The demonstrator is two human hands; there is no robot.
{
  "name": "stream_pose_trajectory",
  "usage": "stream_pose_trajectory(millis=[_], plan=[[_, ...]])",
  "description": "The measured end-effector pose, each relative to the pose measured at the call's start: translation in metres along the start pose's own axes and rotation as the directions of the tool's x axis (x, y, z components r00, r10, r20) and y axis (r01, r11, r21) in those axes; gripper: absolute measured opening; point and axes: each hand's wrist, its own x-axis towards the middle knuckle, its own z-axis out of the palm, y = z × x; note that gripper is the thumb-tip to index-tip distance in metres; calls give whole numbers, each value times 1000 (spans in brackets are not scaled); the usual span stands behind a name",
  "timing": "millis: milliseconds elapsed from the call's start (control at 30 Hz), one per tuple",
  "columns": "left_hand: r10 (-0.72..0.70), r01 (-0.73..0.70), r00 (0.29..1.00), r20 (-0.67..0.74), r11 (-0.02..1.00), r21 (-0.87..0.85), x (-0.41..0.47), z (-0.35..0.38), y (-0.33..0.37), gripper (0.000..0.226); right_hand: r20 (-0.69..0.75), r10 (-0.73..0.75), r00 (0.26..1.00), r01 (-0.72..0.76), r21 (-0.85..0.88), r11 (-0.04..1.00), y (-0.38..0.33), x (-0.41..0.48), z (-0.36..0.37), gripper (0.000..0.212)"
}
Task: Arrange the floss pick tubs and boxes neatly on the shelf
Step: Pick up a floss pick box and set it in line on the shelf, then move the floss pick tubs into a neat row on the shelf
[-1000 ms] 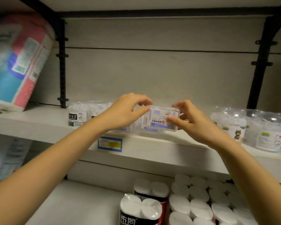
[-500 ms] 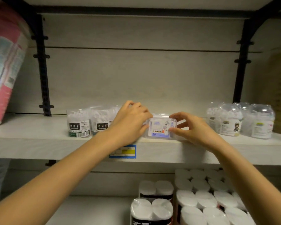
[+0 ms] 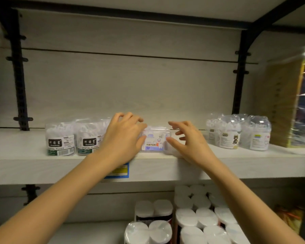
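Observation:
A small clear floss pick box (image 3: 155, 141) with a blue "50" label stands at the front of the white shelf (image 3: 236, 166). My left hand (image 3: 121, 138) is at its left end, thumb touching the box and fingers arched loosely above it. My right hand (image 3: 188, 143) is at its right end with fingers spread, only the thumb tip against the box. Two round floss pick tubs (image 3: 60, 140) with black labels stand side by side to the left. Several dome-lidded tubs (image 3: 229, 132) are grouped to the right.
A tall wrapped package (image 3: 292, 106) leans at the shelf's far right. Black uprights (image 3: 239, 71) flank the back panel. A blue and yellow price tag (image 3: 121, 171) hangs on the shelf edge. Packs of toilet rolls (image 3: 192, 217) fill the shelf below.
The box came down from the air onto the shelf front. Both hands have loosened from a pinch; the right hand's fingers have spread away from it.

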Motion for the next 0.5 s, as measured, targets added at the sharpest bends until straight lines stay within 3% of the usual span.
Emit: stream_pose_trajectory(millis=[167,267,367,433,500], plan=[[-107,40,981,-163,928,-371,4,-2,34,28,-150,-89,985,97,47,994,11,-28,-31,21],[-178,107,984,-31,713,-693,16,-2,66,18,-154,-23,988,36,85,996,32,-43,-64,8],[-181,217,974,140,535,-817,32,6,94,22,-100,52,994,-41,113,993,63,-54,-100,7],[-172,273,961,216,473,-838,46,13,112,19,-81,75,994,-67,94,993,85,-57,-127,10],[-189,283,958,217,482,-829,66,19,129,15,-175,87,981,-75,75,994,108,-53,-155,14]])
